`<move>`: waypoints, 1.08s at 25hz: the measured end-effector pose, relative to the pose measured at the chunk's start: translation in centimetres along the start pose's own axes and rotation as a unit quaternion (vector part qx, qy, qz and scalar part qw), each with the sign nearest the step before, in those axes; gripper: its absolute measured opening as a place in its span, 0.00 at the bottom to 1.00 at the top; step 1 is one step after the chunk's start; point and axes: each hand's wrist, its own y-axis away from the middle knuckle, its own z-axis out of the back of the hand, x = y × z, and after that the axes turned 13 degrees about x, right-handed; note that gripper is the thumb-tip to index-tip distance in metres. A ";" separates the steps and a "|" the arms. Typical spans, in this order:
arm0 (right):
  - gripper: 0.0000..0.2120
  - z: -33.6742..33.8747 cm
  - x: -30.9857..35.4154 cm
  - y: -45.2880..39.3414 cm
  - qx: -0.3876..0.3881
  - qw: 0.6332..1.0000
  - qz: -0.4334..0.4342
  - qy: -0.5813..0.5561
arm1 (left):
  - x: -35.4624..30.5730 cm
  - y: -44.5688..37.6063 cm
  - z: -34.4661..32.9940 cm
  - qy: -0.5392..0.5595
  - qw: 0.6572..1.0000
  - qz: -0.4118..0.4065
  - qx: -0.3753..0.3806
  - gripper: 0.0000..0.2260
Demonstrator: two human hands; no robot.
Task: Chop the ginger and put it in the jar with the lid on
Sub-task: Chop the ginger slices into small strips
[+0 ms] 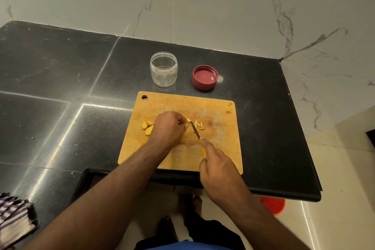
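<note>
My right hand (219,170) is keeping a closed grip on the yellow handle of a knife (197,135), the forefinger lying along the top, and the blade is pointing up and left across the cutting board (219,144). My left hand (168,128) is curling its fingers down over a piece of ginger at the blade's tip; I am seeing only a pale sliver of it past the knuckles, so I cannot tell how much is under there. Just right of the blade, a few cut ginger strips (197,125) are lying on the board. Left of my left hand, several thicker ginger slices (147,127) are sitting in a small cluster. Small scraps (228,108) are resting near the board's far right corner.

Beyond the board, on the dark surface (60,87), the clear jar (164,71) is standing upright and open. The red lid (205,77) is lying near it to the right, inner side up, apart from the jar. A striped cloth (14,217) is showing at the lower left edge.
</note>
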 end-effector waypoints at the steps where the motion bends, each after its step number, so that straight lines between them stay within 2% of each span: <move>1: 0.25 -0.1 0.1 -0.3 0.002 1.000 -0.001 0.003 | 0.0 0.1 -0.1 0.001 1.000 0.001 -0.004 0.09; 16: 0.24 -0.1 -0.3 -2.8 0.037 0.999 -0.003 0.035 | -0.2 -0.3 0.2 -0.010 1.000 0.007 -0.008 0.07; 27: 0.24 0.2 -0.8 1.0 0.023 0.999 0.006 -0.031 | -0.3 -0.4 0.5 -0.008 1.000 0.014 0.013 0.06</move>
